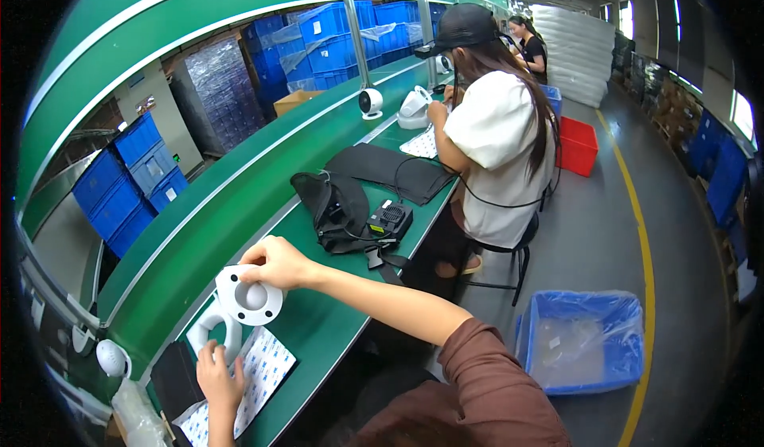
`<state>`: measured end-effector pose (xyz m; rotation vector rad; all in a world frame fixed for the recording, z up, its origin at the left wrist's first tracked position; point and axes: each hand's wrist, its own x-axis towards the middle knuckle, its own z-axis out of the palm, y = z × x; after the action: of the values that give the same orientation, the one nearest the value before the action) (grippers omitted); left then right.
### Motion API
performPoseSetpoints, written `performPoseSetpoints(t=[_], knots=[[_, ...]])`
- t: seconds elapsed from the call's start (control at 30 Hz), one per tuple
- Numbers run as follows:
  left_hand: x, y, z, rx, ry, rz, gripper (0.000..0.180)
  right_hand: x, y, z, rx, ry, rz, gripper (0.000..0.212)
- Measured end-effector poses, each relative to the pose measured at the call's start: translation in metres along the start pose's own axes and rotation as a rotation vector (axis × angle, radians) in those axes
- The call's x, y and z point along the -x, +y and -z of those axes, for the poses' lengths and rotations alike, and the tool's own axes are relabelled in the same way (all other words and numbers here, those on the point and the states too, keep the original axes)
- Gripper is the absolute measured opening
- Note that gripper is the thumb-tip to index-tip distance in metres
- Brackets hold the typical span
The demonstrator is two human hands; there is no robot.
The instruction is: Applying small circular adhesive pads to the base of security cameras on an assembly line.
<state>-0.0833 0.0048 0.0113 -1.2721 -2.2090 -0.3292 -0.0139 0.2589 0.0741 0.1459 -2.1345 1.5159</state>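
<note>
My right hand (278,264) is closed on the upper edge of a white plastic base (263,313), a rounded part with black round pads and a hollow in its middle. It is raised over the green bench top. Just below it stands a white loop-shaped plastic part (231,337), partly covered by the base and my left hand. My left hand (220,379) is by the lower end of the loop, fingers stretched out and thumb apart. I cannot tell whether its fingertips touch the loop. Beneath that hand lies a white sheet with a blue print (267,363).
A black bag (330,208) and a black boxy device (390,218) lie farther along the bench. A small white camera-like unit (113,358) stands at the left. Beyond sits a co-worker (501,144). A lined blue crate (585,343) is on the floor at right.
</note>
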Motion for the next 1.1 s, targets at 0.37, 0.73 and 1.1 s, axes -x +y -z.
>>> performPoseSetpoints(t=[0.37, 0.73, 1.1], knots=[[0.004, 0.109, 0.126, 1.823, -0.354, -0.039, 0.067, 0.018, 0.001, 0.004, -0.246, -0.096, -0.017, 0.013], [0.014, 0.099, 0.115, 1.88, -0.65, -0.246, 0.06, 0.038, -0.02, -0.003, -0.298, -0.126, -0.023, 0.013], [0.039, 0.075, 0.107, 1.881, -0.909, -0.435, 0.053, 0.042, -0.02, -0.015, -0.348, -0.111, -0.006, 0.015]])
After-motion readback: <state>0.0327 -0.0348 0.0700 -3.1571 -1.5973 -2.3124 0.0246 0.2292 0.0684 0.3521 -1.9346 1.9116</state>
